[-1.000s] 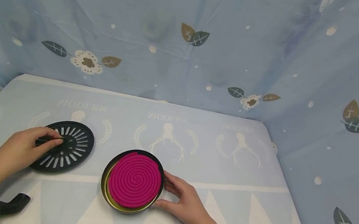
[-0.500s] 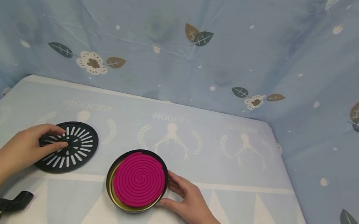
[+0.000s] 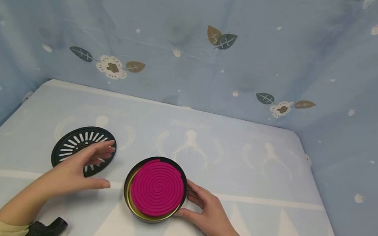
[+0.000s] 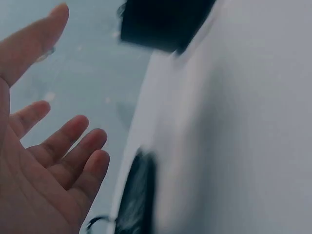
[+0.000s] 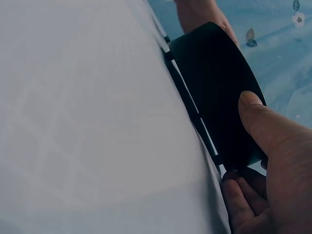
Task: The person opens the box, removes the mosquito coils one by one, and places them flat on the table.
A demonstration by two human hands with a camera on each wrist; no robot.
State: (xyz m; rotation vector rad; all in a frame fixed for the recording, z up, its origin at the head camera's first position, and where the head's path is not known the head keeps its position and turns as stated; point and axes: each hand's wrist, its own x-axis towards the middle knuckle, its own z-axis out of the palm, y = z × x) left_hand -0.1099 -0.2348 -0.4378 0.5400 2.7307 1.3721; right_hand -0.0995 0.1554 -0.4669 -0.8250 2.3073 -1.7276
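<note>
A round tin (image 3: pixel 126 197), black outside and gold inside, stands on the table with a pink mosquito coil (image 3: pixel 158 187) lying in it. My right hand (image 3: pixel 209 212) grips the tin's right side; in the right wrist view its thumb lies against the black wall (image 5: pixel 214 83), fingers curled low beside it. My left hand (image 3: pixel 72 174) is between the slotted black lid (image 3: pixel 69 144) and the tin, holding nothing, thumb and fingers spread apart. It overlaps part of the lid in the head view. In the left wrist view the open palm (image 4: pixel 39 180) shows, with the blurred lid (image 4: pixel 136 195) below.
A patterned pale cloth covers the table (image 3: pixel 259 166). Blue printed curtain (image 3: pixel 181 71) hangs behind it and along both sides. On the left wrist sits a black camera mount (image 3: pixel 46 229).
My left hand has let go of the lid and moved right, toward the tin, fingers spreading. My right hand keeps its hold on the tin. The head view has shifted slightly left.
</note>
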